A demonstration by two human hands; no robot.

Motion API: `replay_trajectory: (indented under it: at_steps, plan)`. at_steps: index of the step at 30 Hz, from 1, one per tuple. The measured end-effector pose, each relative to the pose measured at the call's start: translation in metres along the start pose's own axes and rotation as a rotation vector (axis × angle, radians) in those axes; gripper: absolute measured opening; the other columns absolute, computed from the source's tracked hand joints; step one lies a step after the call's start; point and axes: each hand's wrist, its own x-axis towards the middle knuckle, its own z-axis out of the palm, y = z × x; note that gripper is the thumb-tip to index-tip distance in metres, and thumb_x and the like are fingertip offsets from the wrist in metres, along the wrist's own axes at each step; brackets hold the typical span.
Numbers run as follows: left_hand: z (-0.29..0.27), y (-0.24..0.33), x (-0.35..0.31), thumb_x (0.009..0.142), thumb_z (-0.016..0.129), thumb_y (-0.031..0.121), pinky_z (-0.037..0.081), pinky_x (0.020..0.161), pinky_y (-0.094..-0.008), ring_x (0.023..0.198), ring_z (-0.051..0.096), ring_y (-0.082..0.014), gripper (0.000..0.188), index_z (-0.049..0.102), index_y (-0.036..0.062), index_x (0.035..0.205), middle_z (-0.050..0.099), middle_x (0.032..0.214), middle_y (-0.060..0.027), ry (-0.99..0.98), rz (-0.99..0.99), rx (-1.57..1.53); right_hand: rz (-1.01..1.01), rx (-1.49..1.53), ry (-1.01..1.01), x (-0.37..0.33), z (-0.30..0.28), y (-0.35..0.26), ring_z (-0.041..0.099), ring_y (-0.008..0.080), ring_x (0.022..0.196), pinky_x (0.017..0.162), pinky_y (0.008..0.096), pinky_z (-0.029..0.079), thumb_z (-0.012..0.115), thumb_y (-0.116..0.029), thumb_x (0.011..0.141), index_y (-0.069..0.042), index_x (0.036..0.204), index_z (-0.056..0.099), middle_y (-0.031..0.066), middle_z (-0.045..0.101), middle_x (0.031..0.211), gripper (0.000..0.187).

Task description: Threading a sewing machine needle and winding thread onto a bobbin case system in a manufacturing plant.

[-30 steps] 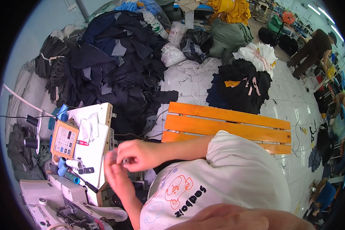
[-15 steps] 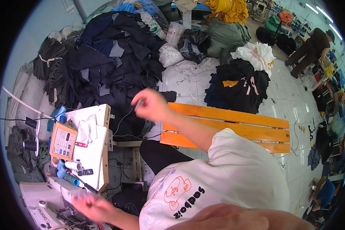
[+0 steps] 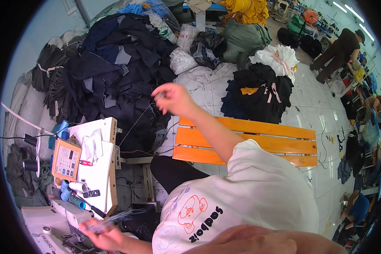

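My right hand (image 3: 177, 100) is raised over the dark cloth heap, its fingers pinched on a small dark, shiny piece (image 3: 161, 96). From it a thin thread (image 3: 136, 121) runs taut down toward the edge of the white machine table (image 3: 102, 167). Low on the left, my left hand (image 3: 103, 237) is closed around a bunch of pale bluish strands (image 3: 125, 215), blurred, with loose ends trailing to the right. It is beside the white sewing machine (image 3: 46, 237). What else lies inside either hand is hidden.
On the table are an orange-framed control panel (image 3: 66, 158), a red small tool (image 3: 86, 162), thread spools (image 3: 66, 190) and a black-handled screwdriver (image 3: 98, 211). An orange slatted bench (image 3: 241, 137) stands to the right. A navy cloth heap (image 3: 118, 72) lies beyond.
My right hand has moved slightly right and up, drawing the thread out taut. My left hand has shifted slightly, and the strands in it now show clearly. The whole view has shifted a little.
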Motion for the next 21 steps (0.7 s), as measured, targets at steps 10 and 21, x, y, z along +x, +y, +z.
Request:
replay_trajectory:
  at_steps: [10,21]
  plan:
    - [0.061,-0.109,-0.037,0.103,0.055,0.027,0.051,0.083,-0.0307,0.099,0.058,-0.0173,0.040,0.048,0.0036,0.135,0.055,0.119,-0.0103,-0.191,-0.430,0.424,-0.425,-0.188,-0.715,-0.094,0.118,-0.006,0.063,0.0301,0.081,0.072,0.0387,0.051,0.072,-0.012,0.073,0.000,0.094,0.070,0.0148,0.063,0.085,0.024]
    - [0.010,-0.008,0.000,0.109,0.044,0.022,0.031,0.046,-0.0226,0.060,0.035,-0.0073,0.019,0.049,0.0053,0.103,0.043,0.073,0.0007,-0.151,-0.079,-0.220,-0.041,-0.172,0.031,0.001,-0.013,-0.017,0.062,0.0099,0.057,0.053,0.0252,0.051,0.072,-0.007,0.078,-0.001,0.099,0.072,0.0061,0.067,0.076,0.022]
